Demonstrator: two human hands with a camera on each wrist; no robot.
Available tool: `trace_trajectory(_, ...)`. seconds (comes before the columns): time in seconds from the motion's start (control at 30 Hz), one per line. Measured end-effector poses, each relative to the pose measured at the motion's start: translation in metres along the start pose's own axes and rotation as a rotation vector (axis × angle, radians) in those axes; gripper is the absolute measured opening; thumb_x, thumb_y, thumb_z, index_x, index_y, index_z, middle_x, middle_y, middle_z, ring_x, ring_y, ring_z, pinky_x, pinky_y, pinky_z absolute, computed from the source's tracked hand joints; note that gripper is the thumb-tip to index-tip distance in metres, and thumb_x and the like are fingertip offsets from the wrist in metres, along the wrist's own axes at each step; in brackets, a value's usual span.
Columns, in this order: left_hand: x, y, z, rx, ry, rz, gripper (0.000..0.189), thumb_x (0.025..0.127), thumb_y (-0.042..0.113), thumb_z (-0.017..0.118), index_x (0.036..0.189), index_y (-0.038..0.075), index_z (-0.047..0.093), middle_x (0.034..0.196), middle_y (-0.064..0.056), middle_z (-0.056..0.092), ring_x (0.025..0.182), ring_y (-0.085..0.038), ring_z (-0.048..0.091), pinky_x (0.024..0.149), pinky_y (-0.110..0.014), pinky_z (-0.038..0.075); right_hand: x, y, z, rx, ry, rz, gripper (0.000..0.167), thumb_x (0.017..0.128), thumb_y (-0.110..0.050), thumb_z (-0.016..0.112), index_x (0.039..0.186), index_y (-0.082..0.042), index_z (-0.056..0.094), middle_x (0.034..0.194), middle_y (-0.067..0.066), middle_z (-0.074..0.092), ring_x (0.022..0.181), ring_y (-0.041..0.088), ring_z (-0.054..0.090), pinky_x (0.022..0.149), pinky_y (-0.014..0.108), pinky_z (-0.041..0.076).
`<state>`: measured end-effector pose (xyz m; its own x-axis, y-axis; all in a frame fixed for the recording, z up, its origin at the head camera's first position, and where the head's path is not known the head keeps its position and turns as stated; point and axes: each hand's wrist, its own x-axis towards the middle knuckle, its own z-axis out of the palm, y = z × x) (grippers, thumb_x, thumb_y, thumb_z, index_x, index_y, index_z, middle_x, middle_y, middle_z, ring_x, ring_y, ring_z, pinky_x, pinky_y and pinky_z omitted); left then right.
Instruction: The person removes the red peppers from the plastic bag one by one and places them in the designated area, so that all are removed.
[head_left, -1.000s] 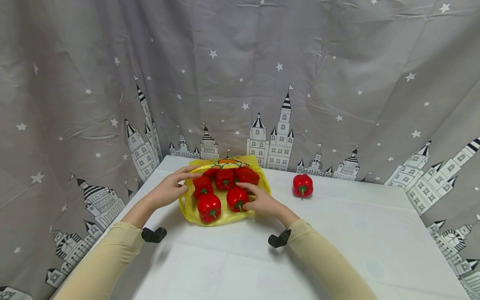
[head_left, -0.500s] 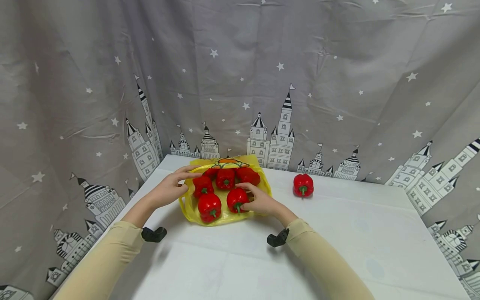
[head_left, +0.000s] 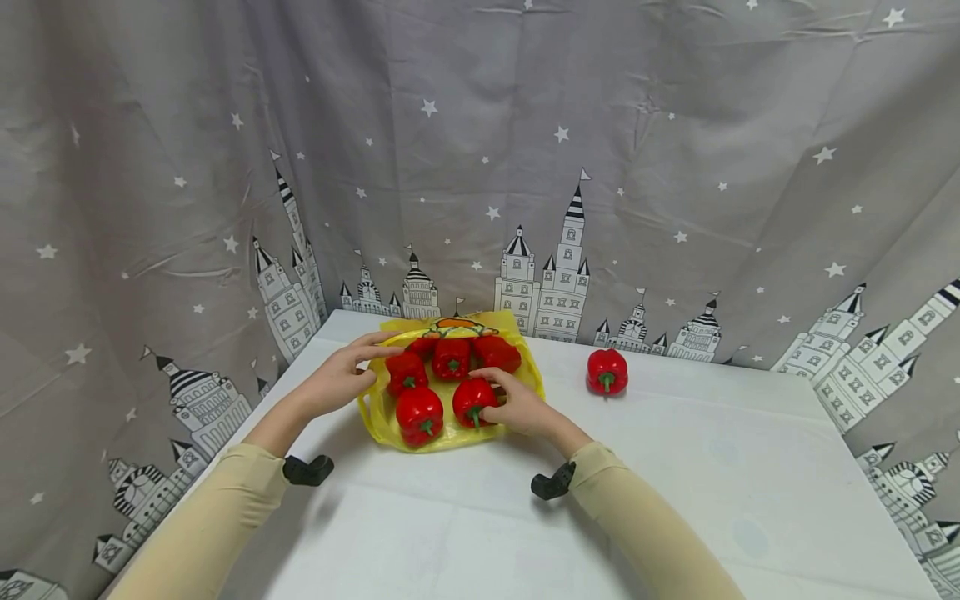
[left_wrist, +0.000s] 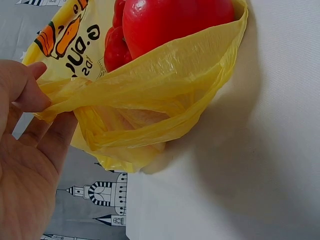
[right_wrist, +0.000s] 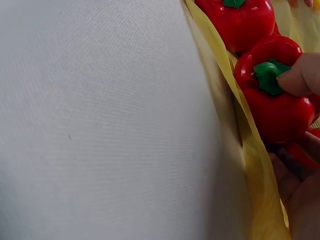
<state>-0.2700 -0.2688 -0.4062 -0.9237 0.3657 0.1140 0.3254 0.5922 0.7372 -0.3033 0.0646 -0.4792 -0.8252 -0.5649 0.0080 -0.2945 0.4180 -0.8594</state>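
Red pepper (head_left: 468, 398) is gripped between the thumb and fingers of the right hand (head_left: 521, 406) just inside the mouth of a yellow plastic bag (left_wrist: 155, 85), the thumb being pressed against its green stem (right_wrist: 269, 76). The bag's edge is pinched by the thumb and fingers of the left hand (head_left: 337, 382). Five more peppers (head_left: 420, 412) are held in the bag.

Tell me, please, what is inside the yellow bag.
The yellow bag holds at least six red peppers, one at the back partly hidden by others. Whatever lies deeper is covered, so I cannot tell whether there are more.
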Motion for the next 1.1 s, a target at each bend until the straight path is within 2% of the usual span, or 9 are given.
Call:
trace_trajectory(0.13, 0.001, 0.000, 0.000, 0.003, 0.001, 0.003, 0.053, 0.091, -0.005, 0.049, 0.141, 0.006, 0.063, 0.164, -0.010, 0.032, 0.152, -0.040, 0.021, 0.106, -0.056, 0.041, -0.003, -0.001, -0.001, 0.018, 0.006, -0.001, 0.061, 0.090, -0.012, 0.067, 0.146, -0.030, 0.053, 0.138, 0.001, 0.054, 0.121, 0.026, 0.054, 0.100, 0.041, 0.049)
trace_trajectory(0.23, 0.001, -0.001, 0.000, 0.012, 0.005, 0.006, 0.053, 0.091, -0.005, 0.049, 0.141, 0.006, 0.063, 0.164, -0.010, 0.033, 0.151, -0.040, 0.022, 0.103, -0.053, 0.042, -0.004, -0.001, -0.002, 0.022, 0.015, 0.001, 0.060, 0.091, -0.014, 0.066, 0.146, -0.033, 0.053, 0.143, 0.001, 0.052, 0.124, 0.027, 0.053, 0.100, 0.042, 0.049)
trace_trajectory(0.33, 0.001, 0.000, 0.000, 0.016, 0.008, 0.007, 0.052, 0.091, -0.005, 0.049, 0.141, 0.006, 0.063, 0.164, -0.011, 0.033, 0.151, -0.041, 0.022, 0.100, -0.051, 0.043, -0.006, -0.001, -0.005, 0.038, 0.023, 0.000, 0.059, 0.092, -0.014, 0.066, 0.145, -0.038, 0.054, 0.145, 0.000, 0.051, 0.125, 0.028, 0.052, 0.097, 0.041, 0.050)
trace_trajectory(0.47, 0.001, 0.001, 0.000, 0.013, 0.007, 0.005, 0.052, 0.091, -0.004, 0.049, 0.141, 0.006, 0.063, 0.164, -0.011, 0.032, 0.151, -0.041, 0.022, 0.102, -0.053, 0.043, -0.010, -0.002, -0.009, 0.079, 0.028, -0.009, 0.059, 0.093, -0.012, 0.064, 0.143, -0.041, 0.055, 0.146, -0.001, 0.049, 0.127, 0.027, 0.051, 0.092, 0.039, 0.052)
trace_trajectory(0.6, 0.001, 0.001, 0.000, 0.012, 0.006, -0.002, 0.052, 0.091, -0.004, 0.050, 0.141, 0.006, 0.062, 0.164, -0.010, 0.032, 0.151, -0.041, 0.021, 0.104, -0.055, 0.041, -0.014, -0.005, -0.013, 0.099, 0.035, -0.019, 0.059, 0.093, -0.010, 0.063, 0.143, -0.040, 0.056, 0.148, -0.002, 0.049, 0.130, 0.026, 0.051, 0.097, 0.039, 0.050)
trace_trajectory(0.77, 0.001, 0.002, -0.001, 0.013, 0.005, -0.012, 0.053, 0.092, -0.004, 0.049, 0.142, 0.007, 0.062, 0.164, -0.010, 0.031, 0.151, -0.041, 0.022, 0.104, -0.055, 0.042, -0.019, -0.008, -0.018, 0.102, 0.043, -0.029, 0.058, 0.091, -0.008, 0.062, 0.142, -0.037, 0.057, 0.144, 0.000, 0.052, 0.128, 0.026, 0.053, 0.102, 0.043, 0.048)
trace_trajectory(0.97, 0.002, 0.001, 0.000, 0.027, 0.009, -0.013, 0.053, 0.092, -0.003, 0.049, 0.142, 0.006, 0.061, 0.164, -0.010, 0.031, 0.151, -0.041, 0.023, 0.103, -0.054, 0.043, -0.025, -0.011, -0.025, 0.080, 0.041, -0.013, 0.057, 0.091, -0.011, 0.063, 0.139, -0.041, 0.057, 0.141, -0.001, 0.054, 0.131, 0.025, 0.052, 0.103, 0.044, 0.048)
trace_trajectory(1.1, 0.003, 0.001, 0.000, 0.025, 0.008, -0.021, 0.053, 0.092, -0.001, 0.049, 0.143, 0.006, 0.061, 0.164, -0.010, 0.031, 0.151, -0.041, 0.021, 0.106, -0.059, 0.041, -0.030, -0.013, -0.033, 0.040, 0.048, 0.003, 0.057, 0.091, -0.012, 0.063, 0.137, -0.044, 0.057, 0.139, -0.002, 0.057, 0.129, 0.023, 0.052, 0.100, 0.042, 0.049)
